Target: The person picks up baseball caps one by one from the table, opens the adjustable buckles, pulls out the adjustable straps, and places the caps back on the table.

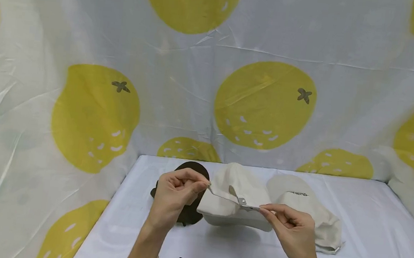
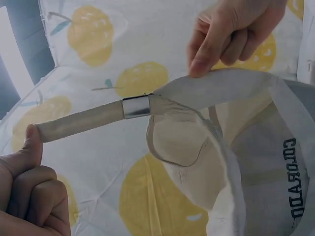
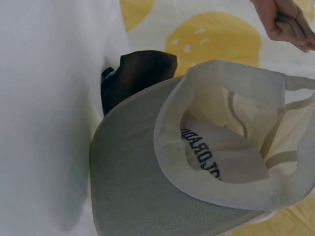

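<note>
An off-white baseball cap (image 1: 237,180) with a grey brim (image 3: 133,162) is held up above the table, its back opening toward me. Mirrored lettering, COLORADO (image 2: 293,182), shows inside it. My left hand (image 1: 175,197) pinches the free end of the cap's fabric strap (image 2: 81,120) between thumb and fingers. That strap runs straight through a metal buckle (image 2: 136,106) at the opening. On the other side, my right hand (image 1: 291,232) pinches the edge of the cap's back band near the buckle. The right wrist view hides the right hand itself.
A dark brown cap (image 1: 196,168) lies on the white table (image 1: 363,229) behind my left hand. Behind the right hand lies another pale cap (image 1: 317,214) with dark lettering. A white curtain with yellow lemons (image 1: 266,106) hangs at the back.
</note>
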`<act>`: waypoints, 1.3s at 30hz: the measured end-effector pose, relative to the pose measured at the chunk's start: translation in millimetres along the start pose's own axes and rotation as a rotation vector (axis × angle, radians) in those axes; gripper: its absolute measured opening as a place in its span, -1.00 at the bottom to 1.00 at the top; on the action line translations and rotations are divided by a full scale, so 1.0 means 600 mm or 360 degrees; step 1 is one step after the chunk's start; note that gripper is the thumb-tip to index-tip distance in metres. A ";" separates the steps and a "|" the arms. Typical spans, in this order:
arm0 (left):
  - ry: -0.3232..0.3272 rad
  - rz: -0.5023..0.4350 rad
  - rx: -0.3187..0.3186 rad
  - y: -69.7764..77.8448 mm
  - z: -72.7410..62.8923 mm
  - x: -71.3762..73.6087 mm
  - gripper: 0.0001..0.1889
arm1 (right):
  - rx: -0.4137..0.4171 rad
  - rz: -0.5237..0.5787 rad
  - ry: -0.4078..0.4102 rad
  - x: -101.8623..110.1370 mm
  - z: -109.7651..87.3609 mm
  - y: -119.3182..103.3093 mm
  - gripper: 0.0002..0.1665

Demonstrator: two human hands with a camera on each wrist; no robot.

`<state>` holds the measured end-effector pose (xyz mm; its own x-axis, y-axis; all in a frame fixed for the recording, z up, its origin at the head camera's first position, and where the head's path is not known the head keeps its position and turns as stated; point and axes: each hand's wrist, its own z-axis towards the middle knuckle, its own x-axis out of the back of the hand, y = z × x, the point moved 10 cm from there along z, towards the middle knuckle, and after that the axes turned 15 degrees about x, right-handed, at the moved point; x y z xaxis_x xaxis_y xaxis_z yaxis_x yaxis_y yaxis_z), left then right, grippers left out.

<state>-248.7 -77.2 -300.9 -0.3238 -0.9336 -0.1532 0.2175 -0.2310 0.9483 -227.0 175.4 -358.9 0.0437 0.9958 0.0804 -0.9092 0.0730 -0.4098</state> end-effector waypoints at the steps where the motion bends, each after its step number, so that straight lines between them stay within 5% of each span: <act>1: 0.0004 0.0005 0.0003 0.003 -0.002 0.006 -0.78 | 0.0017 -0.0029 0.0001 0.002 0.002 -0.003 -0.53; 12: 0.0056 0.0058 -0.0004 0.015 -0.011 0.019 -0.76 | 0.0053 0.0007 0.0002 -0.002 0.002 -0.006 -0.52; 18: 0.0061 0.0046 0.0013 0.013 -0.013 0.016 -0.96 | 0.0055 0.0004 0.0002 -0.001 0.003 -0.005 -0.53; 24: 0.0051 0.0064 0.0021 0.010 -0.012 0.013 -0.78 | 0.0040 -0.0038 -0.0008 0.000 0.003 -0.004 -0.55; 39: 0.0070 0.0088 0.0048 0.003 -0.010 0.017 -0.76 | 0.0028 0.0002 -0.0003 -0.001 0.004 -0.004 -0.53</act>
<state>-245.7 -88.8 -302.2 -0.2713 -0.9560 -0.1118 0.2059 -0.1711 0.9635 -226.0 174.7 -356.0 0.0421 0.9958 0.0815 -0.9164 0.0710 -0.3940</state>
